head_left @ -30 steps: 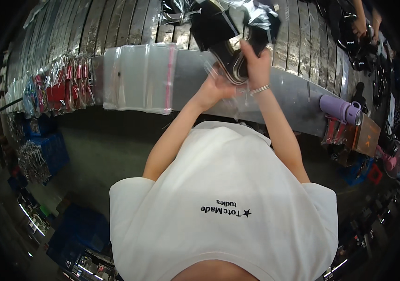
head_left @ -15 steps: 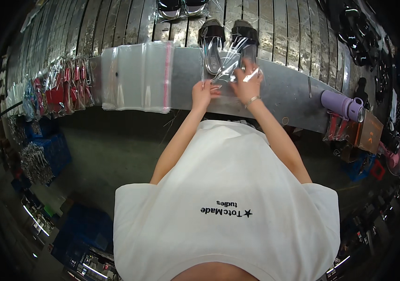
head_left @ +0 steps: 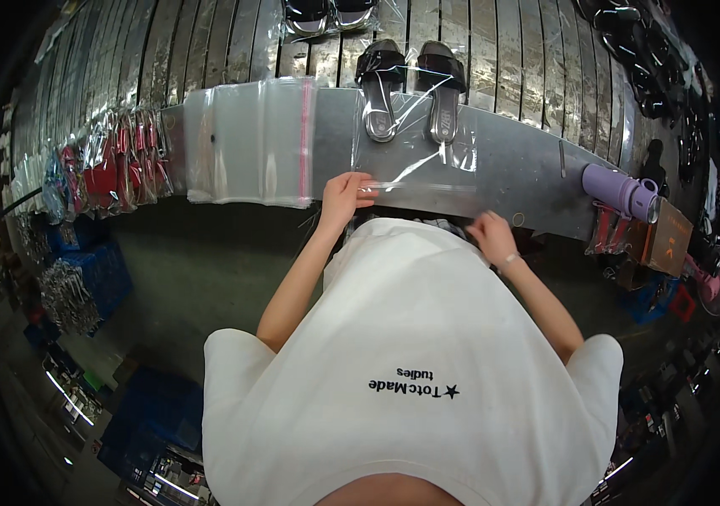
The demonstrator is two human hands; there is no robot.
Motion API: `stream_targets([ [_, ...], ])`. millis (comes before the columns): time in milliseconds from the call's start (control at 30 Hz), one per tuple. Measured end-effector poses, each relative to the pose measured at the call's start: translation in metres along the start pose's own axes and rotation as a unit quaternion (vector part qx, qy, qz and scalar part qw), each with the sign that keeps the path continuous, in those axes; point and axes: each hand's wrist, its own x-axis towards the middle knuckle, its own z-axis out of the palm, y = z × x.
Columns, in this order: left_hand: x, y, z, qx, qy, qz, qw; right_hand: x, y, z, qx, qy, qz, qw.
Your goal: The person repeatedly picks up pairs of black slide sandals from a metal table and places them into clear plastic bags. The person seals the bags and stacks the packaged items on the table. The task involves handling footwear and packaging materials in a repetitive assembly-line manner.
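Note:
A pair of black slide sandals lies side by side inside a clear plastic bag, with the left sandal and the right sandal pointing away from me. The bag's near end, with its flap strip, rests on the metal plate. At this flap's left corner, my left hand is closed with its fingers on the plastic. My right hand is off the bag's near right corner, by the plate's front edge. Its fingers are pinched together; what they hold, if anything, is too small to make out.
Left of the sandals lies a stack of flat clear bags. Red packaged items stand farther left. A purple bottle stands at the plate's right end, beside a brown box. Another bagged pair sits on the slatted surface.
My right hand has come off the sandals and drawn back toward me, to the right. My left hand has moved back and left along the bag. The bag lies flatter.

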Motion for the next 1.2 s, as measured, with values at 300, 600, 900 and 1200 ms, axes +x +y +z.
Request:
stream_targets([
  [300, 0.003, 0.017, 0.013, -0.017, 0.025, 0.065, 0.997, 0.087, -0.150, 0.021, -0.026, 0.117, -0.279, 0.953],
  [600, -0.001, 0.024, -0.029, 0.314, 0.038, 0.343, 0.884, -0.039, 0.062, -0.013, 0.011, -0.239, 0.138, 0.961],
  [900, 0.057, 0.068, -0.004, 0.193, 0.001, 0.195, 0.962, 0.116, -0.025, -0.021, 0.561, 0.202, 0.102, 0.796],
  [1200, 0.109, 0.163, -0.034, -0.041, -0.159, 0.144, 0.976, 0.167, -0.141, -0.138, 0.561, 0.049, 0.026, 0.826],
])
